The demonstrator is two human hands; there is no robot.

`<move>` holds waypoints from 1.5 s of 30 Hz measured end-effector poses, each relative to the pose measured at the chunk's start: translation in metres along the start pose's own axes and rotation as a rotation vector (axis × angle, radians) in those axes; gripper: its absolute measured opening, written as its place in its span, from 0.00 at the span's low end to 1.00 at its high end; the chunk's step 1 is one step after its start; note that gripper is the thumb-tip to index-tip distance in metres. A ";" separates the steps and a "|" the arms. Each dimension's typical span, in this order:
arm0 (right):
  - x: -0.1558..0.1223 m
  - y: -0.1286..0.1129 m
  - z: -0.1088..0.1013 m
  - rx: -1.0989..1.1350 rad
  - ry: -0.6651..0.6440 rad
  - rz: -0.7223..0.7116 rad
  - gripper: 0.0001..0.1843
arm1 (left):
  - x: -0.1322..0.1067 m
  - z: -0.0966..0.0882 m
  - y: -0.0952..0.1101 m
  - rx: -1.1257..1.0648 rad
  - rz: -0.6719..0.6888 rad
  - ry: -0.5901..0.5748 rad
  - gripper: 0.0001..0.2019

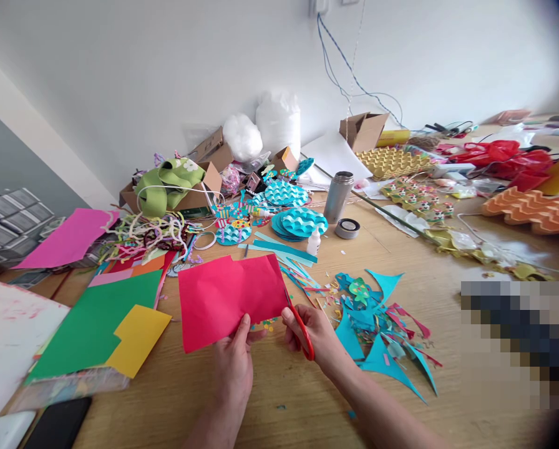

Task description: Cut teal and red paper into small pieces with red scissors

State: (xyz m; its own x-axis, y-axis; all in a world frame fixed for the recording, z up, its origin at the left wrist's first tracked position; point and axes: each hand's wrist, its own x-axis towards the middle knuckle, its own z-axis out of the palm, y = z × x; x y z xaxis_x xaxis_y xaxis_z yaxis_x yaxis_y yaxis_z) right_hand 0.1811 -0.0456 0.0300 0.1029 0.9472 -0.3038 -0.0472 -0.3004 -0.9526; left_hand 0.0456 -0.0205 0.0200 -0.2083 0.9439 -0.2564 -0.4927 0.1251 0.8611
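Note:
My left hand point(235, 362) pinches the lower edge of a red sheet of paper point(228, 298), holding it up above the wooden table point(279, 399). My right hand point(314, 337) grips red-handled scissors point(302, 329), whose blades meet the sheet's right edge. Both hands are closed on what they hold.
Green, yellow and pink paper sheets point(97, 324) lie left. Teal and red paper scraps point(377, 324) lie right of my hands. Further back stand a steel bottle point(339, 197), a tape roll point(347, 228), a glue bottle point(313, 241), teal paper discs point(298, 221), cardboard boxes point(361, 130) and orange foam point(532, 209).

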 end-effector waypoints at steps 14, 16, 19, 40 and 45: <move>0.000 0.002 0.002 -0.031 0.041 0.000 0.25 | 0.000 -0.001 0.000 -0.020 -0.006 -0.006 0.24; 0.000 0.003 0.002 -0.035 0.045 0.001 0.25 | 0.000 0.000 0.000 -0.026 -0.010 -0.008 0.23; 0.000 0.003 0.002 -0.037 0.044 0.005 0.25 | 0.001 0.000 0.000 -0.034 -0.015 -0.007 0.24; 0.000 0.002 0.002 0.019 0.062 0.036 0.25 | -0.001 0.001 -0.001 -0.042 -0.021 -0.010 0.25; 0.000 0.003 0.000 0.035 0.050 0.016 0.25 | -0.002 0.002 -0.001 -0.036 -0.013 -0.020 0.24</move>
State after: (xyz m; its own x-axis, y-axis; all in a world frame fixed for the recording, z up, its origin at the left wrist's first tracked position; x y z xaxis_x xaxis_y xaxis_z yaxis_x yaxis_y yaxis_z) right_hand 0.1805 -0.0462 0.0271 0.1512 0.9354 -0.3197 -0.0838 -0.3101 -0.9470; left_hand 0.0482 -0.0216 0.0200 -0.1850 0.9481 -0.2587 -0.5259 0.1269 0.8410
